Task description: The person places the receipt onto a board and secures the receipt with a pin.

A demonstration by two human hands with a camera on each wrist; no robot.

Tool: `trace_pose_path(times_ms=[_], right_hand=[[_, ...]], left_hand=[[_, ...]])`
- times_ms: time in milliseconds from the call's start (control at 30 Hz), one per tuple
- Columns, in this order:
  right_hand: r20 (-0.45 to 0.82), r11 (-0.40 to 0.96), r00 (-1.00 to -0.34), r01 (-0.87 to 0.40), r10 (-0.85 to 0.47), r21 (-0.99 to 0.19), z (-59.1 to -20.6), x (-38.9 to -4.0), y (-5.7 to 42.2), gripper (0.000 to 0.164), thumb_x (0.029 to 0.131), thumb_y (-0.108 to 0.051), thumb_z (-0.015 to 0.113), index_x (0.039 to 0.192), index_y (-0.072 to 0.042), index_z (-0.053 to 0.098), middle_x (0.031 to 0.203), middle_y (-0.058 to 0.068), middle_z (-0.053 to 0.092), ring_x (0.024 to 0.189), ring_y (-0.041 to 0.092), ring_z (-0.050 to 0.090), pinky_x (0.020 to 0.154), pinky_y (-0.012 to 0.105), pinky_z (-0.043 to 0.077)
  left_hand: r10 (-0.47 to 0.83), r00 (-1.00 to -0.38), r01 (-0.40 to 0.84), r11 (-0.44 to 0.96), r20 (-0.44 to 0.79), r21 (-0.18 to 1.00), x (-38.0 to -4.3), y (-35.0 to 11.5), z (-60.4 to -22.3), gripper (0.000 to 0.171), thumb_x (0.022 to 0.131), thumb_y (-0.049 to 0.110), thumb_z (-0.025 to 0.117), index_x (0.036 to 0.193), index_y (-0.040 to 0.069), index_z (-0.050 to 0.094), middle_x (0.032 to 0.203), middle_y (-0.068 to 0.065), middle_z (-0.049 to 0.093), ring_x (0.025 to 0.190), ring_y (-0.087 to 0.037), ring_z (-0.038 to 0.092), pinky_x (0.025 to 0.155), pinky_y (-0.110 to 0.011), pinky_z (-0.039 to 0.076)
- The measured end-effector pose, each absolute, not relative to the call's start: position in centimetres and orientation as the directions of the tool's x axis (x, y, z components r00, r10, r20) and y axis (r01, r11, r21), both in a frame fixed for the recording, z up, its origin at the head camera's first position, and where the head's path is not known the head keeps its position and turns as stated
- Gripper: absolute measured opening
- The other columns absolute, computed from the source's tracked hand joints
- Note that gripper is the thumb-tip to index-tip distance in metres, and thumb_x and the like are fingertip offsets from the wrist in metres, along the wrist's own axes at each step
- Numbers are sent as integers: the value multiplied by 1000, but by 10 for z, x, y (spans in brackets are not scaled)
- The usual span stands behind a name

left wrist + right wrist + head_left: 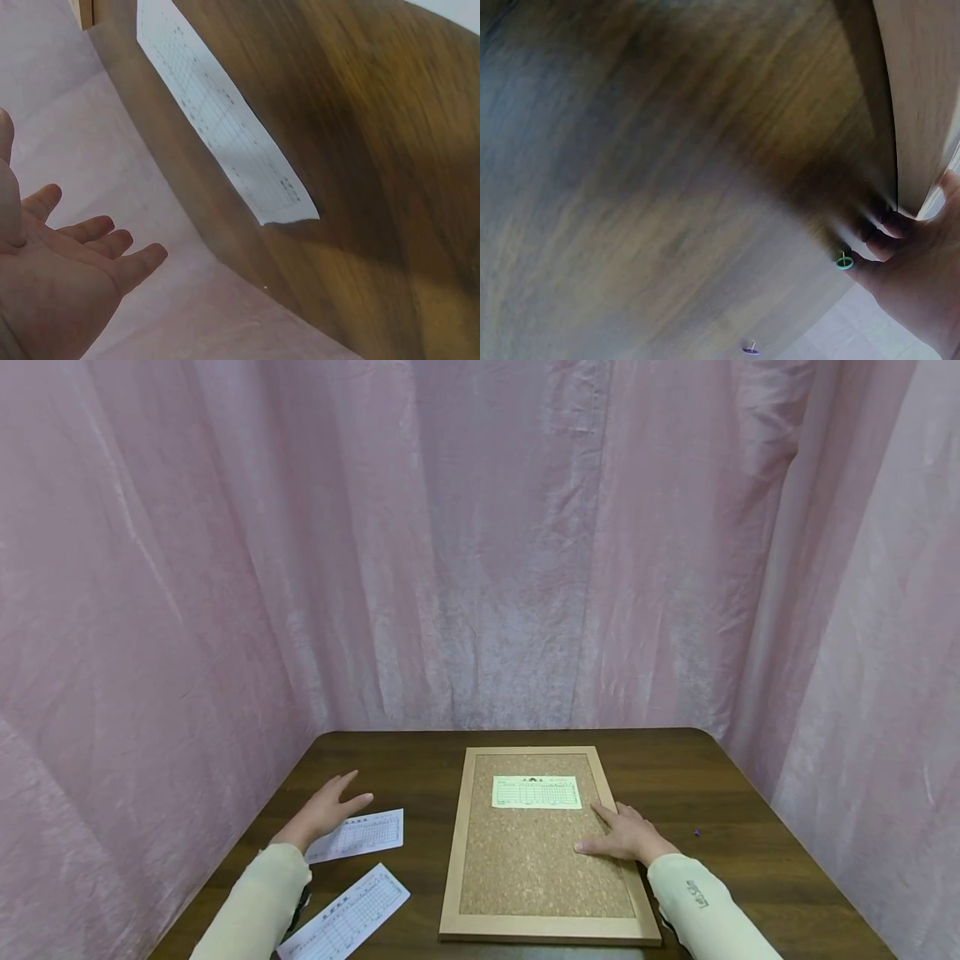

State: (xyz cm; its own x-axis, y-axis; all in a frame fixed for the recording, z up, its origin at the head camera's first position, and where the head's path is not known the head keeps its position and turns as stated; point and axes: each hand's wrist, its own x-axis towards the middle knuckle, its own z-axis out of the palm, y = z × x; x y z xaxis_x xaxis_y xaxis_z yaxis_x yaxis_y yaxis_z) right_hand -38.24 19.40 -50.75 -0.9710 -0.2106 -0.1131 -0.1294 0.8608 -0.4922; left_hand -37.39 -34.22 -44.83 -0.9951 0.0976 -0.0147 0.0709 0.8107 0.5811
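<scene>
A wood-framed cork board [540, 872] lies flat on the table, with a pale green printed slip [536, 792] on its upper part. My right hand [628, 837] rests at the board's right edge, fingers spread, index finger and thumb over the cork and the other fingers beyond the frame. Close to its little finger is a green thumbtack [844, 262]. On the left, my left hand [324, 814] is held with fingers spread and nothing in it, overlapping a white printed slip [371, 833]. Nearer me lies a second white printed slip [348, 914], its lower end cut off by the frame.
A purple thumbtack [751, 350] lies on the dark wooden table [750, 877] to the right of the board. Pink curtains [510, 543] hang behind the table and along both sides.
</scene>
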Motion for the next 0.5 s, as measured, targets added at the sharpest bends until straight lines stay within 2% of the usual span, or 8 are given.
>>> trace_pose_path(times_ms=[500], right_hand=[[-127,865,-970,-120,-207,-488,-508,-384,194,108,76,-70,71,156,-9,32,149,42,23,136,61,22,99,76,25]], left_hand=[[29,-999,14,826,-17,564,-362,-371,-458,93,95,57,58,155,-4,22,155,-36,18,140,-56,18,109,-69,20]])
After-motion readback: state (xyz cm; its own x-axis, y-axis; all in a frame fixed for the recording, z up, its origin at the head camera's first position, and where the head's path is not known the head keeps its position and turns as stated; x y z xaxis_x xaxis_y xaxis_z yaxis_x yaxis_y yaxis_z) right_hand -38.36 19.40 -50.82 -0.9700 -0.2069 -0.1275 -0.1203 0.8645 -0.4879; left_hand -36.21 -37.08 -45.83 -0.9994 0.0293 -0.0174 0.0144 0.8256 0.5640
